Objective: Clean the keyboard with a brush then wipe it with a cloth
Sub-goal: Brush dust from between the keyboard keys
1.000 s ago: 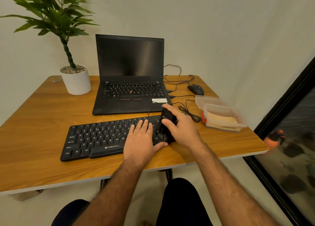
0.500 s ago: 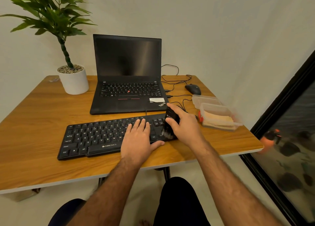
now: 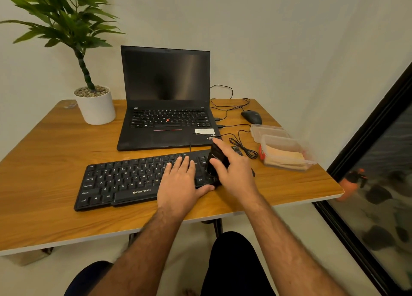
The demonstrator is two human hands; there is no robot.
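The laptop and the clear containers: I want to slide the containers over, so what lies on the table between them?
In the head view, black cables trail between the laptop and the clear containers.

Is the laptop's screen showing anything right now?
No, the laptop stands open behind the keyboard, but its screen is plain black.

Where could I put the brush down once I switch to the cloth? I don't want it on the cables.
Bare wood lies left of the keyboard, between it and the plant pot, and along the table's near edge. The right side is crowded: cables, mouse and plastic containers, beside the right hand gripping the brush.
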